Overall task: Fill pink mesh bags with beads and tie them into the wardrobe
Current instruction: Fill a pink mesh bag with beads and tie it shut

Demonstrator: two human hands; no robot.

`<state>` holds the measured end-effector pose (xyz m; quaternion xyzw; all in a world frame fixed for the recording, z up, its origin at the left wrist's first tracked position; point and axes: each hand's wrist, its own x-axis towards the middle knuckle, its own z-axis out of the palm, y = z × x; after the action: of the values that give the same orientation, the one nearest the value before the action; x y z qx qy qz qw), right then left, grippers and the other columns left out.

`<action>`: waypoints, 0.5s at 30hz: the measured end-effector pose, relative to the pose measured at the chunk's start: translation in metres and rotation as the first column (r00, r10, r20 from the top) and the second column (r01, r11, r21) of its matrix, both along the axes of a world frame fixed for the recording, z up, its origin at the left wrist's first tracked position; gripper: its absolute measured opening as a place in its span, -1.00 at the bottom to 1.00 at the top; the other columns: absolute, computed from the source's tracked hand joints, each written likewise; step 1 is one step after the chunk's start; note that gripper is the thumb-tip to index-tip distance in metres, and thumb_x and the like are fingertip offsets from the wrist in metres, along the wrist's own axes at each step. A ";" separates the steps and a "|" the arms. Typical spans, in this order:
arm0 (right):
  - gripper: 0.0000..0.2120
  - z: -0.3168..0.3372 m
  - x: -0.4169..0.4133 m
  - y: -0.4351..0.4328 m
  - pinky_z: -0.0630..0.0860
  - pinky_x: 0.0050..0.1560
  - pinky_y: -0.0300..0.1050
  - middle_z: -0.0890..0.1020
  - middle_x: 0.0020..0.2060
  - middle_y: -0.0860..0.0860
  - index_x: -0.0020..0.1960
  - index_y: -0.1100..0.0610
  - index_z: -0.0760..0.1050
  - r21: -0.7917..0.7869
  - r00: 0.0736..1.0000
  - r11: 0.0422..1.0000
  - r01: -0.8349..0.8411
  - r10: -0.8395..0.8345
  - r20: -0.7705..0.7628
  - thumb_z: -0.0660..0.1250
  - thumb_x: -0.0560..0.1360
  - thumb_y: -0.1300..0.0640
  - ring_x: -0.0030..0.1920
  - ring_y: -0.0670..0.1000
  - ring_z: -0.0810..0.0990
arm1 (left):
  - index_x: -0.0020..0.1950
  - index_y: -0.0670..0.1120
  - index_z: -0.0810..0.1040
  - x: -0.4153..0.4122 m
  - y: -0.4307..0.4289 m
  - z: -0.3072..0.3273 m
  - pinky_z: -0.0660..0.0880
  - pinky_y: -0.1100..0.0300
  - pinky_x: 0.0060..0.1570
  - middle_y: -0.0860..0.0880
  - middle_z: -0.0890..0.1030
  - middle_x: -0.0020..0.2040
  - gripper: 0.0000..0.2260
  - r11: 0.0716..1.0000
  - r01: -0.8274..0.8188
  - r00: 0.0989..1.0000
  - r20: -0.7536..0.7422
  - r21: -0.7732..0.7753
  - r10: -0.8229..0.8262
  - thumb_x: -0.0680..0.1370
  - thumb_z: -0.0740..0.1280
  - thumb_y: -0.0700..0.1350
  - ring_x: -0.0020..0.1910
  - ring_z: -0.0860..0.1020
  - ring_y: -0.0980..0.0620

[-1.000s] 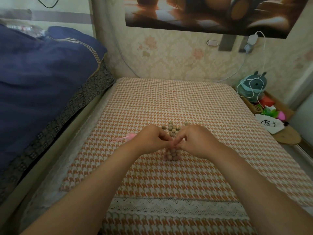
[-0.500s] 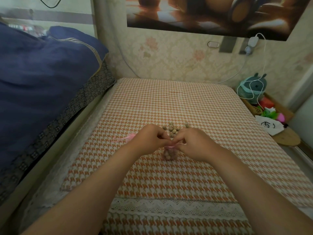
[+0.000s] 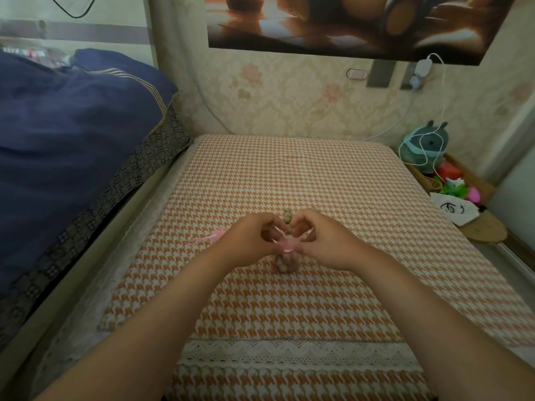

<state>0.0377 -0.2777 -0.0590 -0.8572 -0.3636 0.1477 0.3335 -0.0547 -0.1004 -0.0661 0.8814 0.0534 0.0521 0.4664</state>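
Parted slightly since a moment ago, the left hand (image 3: 249, 241) and right hand (image 3: 327, 241) each pinch what looks like the drawstring (image 3: 277, 231) of the pink mesh bag (image 3: 285, 260), which stands bead-filled on the bed (image 3: 289, 169), neck upward, directly between and just beneath them, equally near both.

Open cloth runs across the bench (image 3: 289, 175) from the loose beads (image 3: 287, 219) back to the wall (image 3: 289, 105), and out to either side of them. Mid-bench, the left hand (image 3: 249, 241) and right hand (image 3: 327, 241) crowd the bag (image 3: 285, 261), pinching its strings. A spare bag (image 3: 208, 237) lies just left of the left hand. The quilt (image 3: 72, 140) banks up along the left edge. A plush (image 3: 425, 149), pouch (image 3: 451, 211) and wooden disc (image 3: 483, 231) line the right.
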 end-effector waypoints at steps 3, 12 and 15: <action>-0.58 0.000 0.005 -0.005 0.59 0.10 -0.07 0.63 0.07 -0.14 0.33 -0.07 0.56 -0.131 0.999 0.991 -0.035 0.034 -0.012 0.52 0.49 0.00 0.02 -0.10 0.62 | 0.11 -0.02 0.59 -0.001 0.000 0.001 0.64 0.14 -0.03 0.01 0.70 -0.07 -0.68 1.000 0.004 1.000 -0.015 -0.023 -0.004 0.42 0.55 -0.23 -0.10 0.67 0.10; -0.89 0.002 0.008 -0.007 0.41 -0.33 -0.23 0.72 -0.26 -0.07 -0.08 0.02 0.76 -0.130 0.999 0.991 0.040 -0.037 0.029 0.47 0.54 0.02 -0.39 -0.11 0.50 | -0.13 -0.05 0.74 -0.003 0.011 -0.003 0.49 0.27 -0.35 -0.03 0.69 -0.29 -0.93 0.972 -0.046 0.983 -0.161 0.232 0.085 0.49 0.49 -0.07 -0.38 0.57 0.10; -0.77 0.005 0.011 -0.012 0.34 -0.42 -0.24 0.61 -0.44 -0.09 -0.25 0.01 0.69 -0.143 0.997 0.987 0.078 -0.078 0.001 0.44 0.56 0.00 -0.50 -0.12 0.39 | -0.24 -0.04 0.72 -0.003 0.015 0.000 0.51 0.16 -0.32 -0.06 0.70 -0.28 -0.83 0.982 -0.074 0.982 -0.162 0.172 0.102 0.53 0.44 -0.03 -0.38 0.54 0.09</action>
<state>0.0491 -0.2902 -0.0543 -0.8920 -0.3175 0.1622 0.2778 -0.0579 -0.0857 -0.0664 0.9150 0.1274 0.0017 0.3829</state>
